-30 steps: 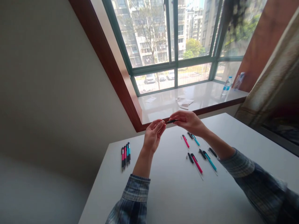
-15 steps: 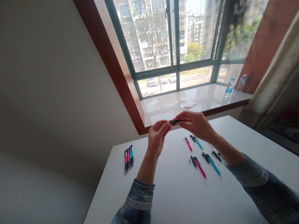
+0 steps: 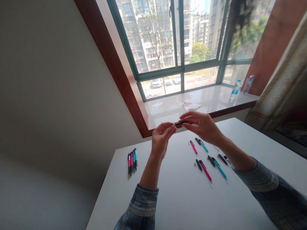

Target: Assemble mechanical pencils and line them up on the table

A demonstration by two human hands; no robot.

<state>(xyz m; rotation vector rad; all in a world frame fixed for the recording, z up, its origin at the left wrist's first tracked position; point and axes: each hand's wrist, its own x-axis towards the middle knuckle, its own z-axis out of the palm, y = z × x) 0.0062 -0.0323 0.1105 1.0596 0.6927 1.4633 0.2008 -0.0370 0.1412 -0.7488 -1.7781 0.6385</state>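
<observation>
Above the far edge of the table, my two hands meet at a small black pen part. My left hand pinches its left end, where a metallic tip shows between thumb and fingers. At the other end, my right hand has thumb and fingertips closed around the dark barrel. Below my right hand lie loose pen pieces: a pink barrel, a teal barrel, several black grips and thin white refills. Four-colour details of the held part are hidden by my fingers.
A row of several pens in pink, teal and black lies on the left of the white table. Beyond, the windowsill holds a water bottle and papers. A curtain hangs at right.
My right hand has shifted slightly, its fingers lifting and loosening a little around the black part. My left hand keeps nearly the same place and pinch.
</observation>
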